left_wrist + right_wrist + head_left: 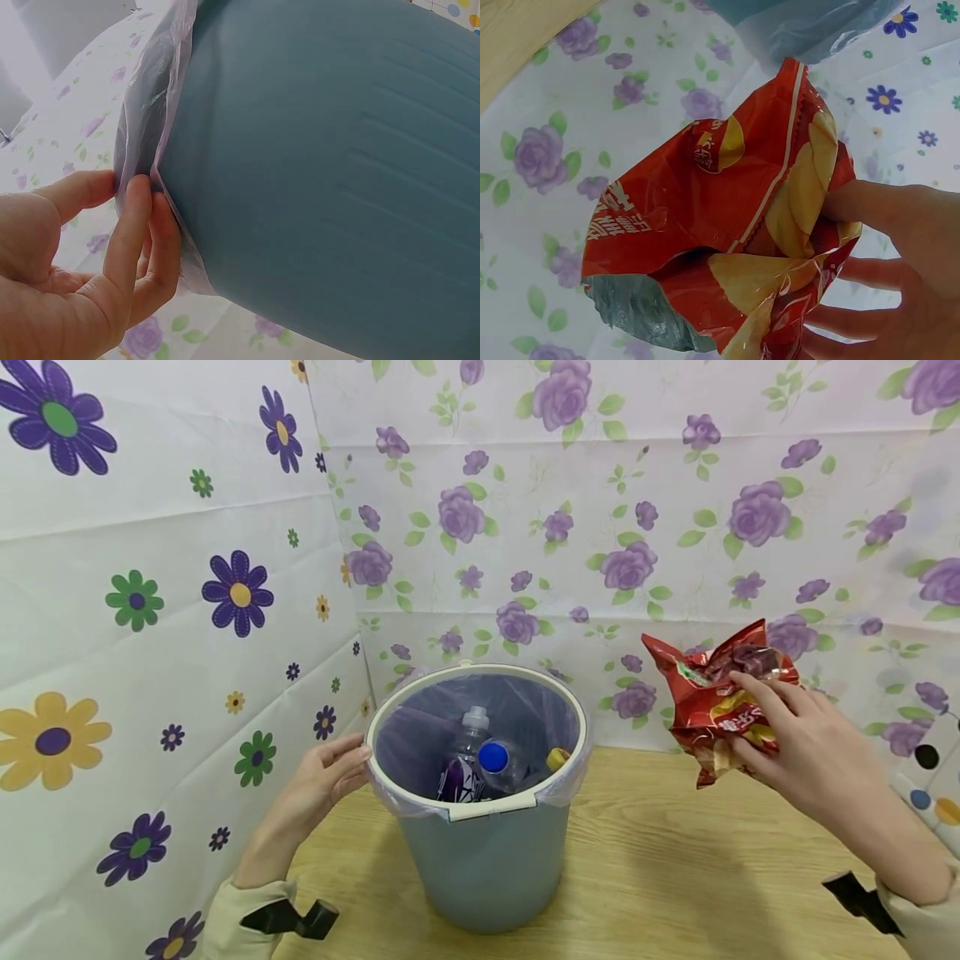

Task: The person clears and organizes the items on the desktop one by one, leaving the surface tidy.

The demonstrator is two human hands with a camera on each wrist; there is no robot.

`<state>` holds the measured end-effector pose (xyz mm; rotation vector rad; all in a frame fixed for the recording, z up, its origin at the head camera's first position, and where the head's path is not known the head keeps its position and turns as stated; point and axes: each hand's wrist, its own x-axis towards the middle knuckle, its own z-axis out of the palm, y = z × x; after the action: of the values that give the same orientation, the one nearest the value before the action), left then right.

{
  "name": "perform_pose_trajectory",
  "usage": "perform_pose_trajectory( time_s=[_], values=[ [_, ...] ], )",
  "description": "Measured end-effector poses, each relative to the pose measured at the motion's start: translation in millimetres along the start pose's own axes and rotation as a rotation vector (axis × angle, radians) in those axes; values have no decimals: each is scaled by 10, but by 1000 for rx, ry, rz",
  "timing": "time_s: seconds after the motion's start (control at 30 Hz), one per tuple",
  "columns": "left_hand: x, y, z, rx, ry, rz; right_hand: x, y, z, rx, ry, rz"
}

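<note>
A grey-blue trash bin (487, 868) with a cream rim stands on the wooden table, lined with a thin translucent bag (142, 112). My left hand (318, 789) pinches the rim and liner at the bin's left side, thumb on one side and fingers on the other. Inside the bin lie a clear bottle (468, 752) with a purple label, a bottle with a blue cap (493, 757) and something yellow (557, 759). To the right of the bin, my right hand (813, 752) grips a crumpled red chip bag (697, 202) above the table; its torn end shows silver lining.
The wooden table (637, 843) extends under the bin and to the right. Floral sheets (480, 577) hang behind and along the left. At the right edge is a sheet with coloured dots (926, 777). Each wrist wears a black strap mount (288, 918).
</note>
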<state>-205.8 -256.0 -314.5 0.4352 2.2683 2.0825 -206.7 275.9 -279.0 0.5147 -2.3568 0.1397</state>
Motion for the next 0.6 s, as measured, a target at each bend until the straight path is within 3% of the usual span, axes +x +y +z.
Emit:
perform_pose_trajectory(
  time_s=[0.3,0.6],
  values=[
    [-5,10,-1,10,-1,-3,141,-140,-22,80,110,-93],
    [-10,6,-1,10,3,-14,291,-292,-82,96,141,-124]
  ],
)
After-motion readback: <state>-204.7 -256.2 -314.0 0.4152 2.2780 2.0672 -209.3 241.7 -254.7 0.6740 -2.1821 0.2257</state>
